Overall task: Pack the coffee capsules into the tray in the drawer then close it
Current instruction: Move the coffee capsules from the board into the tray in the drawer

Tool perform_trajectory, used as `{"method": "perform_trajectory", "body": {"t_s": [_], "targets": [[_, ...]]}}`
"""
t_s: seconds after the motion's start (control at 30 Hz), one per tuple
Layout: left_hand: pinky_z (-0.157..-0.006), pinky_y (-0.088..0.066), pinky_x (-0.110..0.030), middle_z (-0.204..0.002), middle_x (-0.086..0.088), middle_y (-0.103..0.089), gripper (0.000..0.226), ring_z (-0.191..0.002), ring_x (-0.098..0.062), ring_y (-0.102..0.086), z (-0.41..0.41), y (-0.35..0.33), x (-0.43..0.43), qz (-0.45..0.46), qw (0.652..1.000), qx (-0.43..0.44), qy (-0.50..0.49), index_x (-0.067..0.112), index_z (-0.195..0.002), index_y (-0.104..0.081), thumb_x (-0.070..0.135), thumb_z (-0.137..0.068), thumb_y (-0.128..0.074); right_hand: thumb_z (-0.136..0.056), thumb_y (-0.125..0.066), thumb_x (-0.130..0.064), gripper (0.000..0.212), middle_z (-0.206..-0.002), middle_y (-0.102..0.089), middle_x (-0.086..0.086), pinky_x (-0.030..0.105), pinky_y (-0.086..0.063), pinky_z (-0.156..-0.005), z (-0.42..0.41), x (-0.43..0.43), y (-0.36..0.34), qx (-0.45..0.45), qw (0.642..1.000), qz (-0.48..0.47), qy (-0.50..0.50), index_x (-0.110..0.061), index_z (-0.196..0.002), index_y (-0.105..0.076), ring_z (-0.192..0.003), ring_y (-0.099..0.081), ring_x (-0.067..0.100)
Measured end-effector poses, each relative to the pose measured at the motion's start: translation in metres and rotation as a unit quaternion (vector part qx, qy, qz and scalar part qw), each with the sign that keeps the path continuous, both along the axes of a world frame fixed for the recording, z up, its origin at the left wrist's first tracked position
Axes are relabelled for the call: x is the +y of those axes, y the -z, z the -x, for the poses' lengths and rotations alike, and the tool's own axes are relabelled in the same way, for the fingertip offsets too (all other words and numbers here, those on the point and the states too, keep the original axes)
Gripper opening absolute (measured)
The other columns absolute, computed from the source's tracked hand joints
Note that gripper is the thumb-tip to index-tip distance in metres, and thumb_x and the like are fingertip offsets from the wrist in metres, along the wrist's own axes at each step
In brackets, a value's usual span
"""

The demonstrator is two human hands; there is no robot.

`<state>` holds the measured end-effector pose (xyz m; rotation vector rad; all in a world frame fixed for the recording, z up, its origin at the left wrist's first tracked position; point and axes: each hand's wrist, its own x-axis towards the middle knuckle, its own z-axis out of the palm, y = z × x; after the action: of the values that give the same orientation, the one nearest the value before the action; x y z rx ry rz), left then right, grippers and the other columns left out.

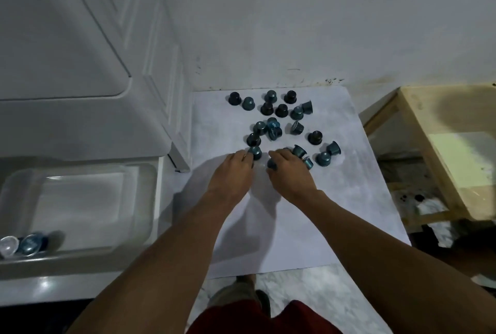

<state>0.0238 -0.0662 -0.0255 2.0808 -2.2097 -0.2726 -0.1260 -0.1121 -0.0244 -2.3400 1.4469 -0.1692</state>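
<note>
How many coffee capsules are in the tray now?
2, side by side in the near left corner of the clear tray: a silver-faced capsule at the picture's edge, a blue-faced capsule beside it. More may be hidden.

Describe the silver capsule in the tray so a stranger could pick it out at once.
Look to the open white drawer at the lower left, which holds a clear plastic tray. In the tray's near left corner, capsules lie side by side. The silver capsule is the leftmost one, pale and shiny, while the blue capsule beside it is darker.

Scuffed white wall (295,24), pale wooden shelf (442,108), marbled floor (308,288), dim light
</note>
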Motion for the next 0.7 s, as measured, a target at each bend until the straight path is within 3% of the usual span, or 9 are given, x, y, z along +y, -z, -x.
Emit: {"method": "perform_trajectory", "body": {"t_s": [0.2, 0.47, 0.7], "targets": [[-0.084, -0.046, -0.030, -0.114, -0.008, -0.056, 0.027, -0.103, -0.023, -0.056, -0.006, 0.010, -0.023, -0.060, 0.997, 0.027, -0.035, 0.011, -0.118, -0.052, 0.013, -0.091, -0.056, -0.093, -0.049, -0.015, 0.021, -0.111, -0.059, 0.013, 0.037, -0.046, -0.075, -0.008, -0.020, 0.013, 0.037, 0.999, -0.032, 0.003, -0.006, -0.109, -0.060, -0.097, -0.058, 0.035], [-0.082, -0.044, -0.033, -0.114, -0.011, -0.060, 0.027, -0.101, -0.028, -0.058, -0.007, 0.015, -0.039, -0.077, 0.994, 0.055, -0.048, 0.008, -0.120, -0.050, 0.010, -0.093, -0.047, -0.093, -0.046, -0.015, 0.019, -0.104, -0.058, 0.016, 0.043, -0.047, -0.074, -0.013, -0.031, 0.015, 0.040, 0.997, -0.059, 0.000, -0.004, -0.106, -0.056, -0.091, -0.057, 0.038], [-0.082, -0.043, -0.030, -0.114, -0.013, -0.055, 0.032, -0.100, -0.028, -0.056, -0.006, 0.004, -0.029, -0.068, 0.992, 0.079, -0.066, 0.008, -0.121, -0.050, 0.009, -0.088, -0.052, -0.086, -0.052, -0.012, 0.017, -0.105, -0.056, 0.017, 0.041, -0.044, -0.074, -0.008, -0.020, 0.004, 0.033, 0.996, -0.078, 0.010, -0.002, -0.101, -0.051, -0.093, -0.054, 0.037]]}}
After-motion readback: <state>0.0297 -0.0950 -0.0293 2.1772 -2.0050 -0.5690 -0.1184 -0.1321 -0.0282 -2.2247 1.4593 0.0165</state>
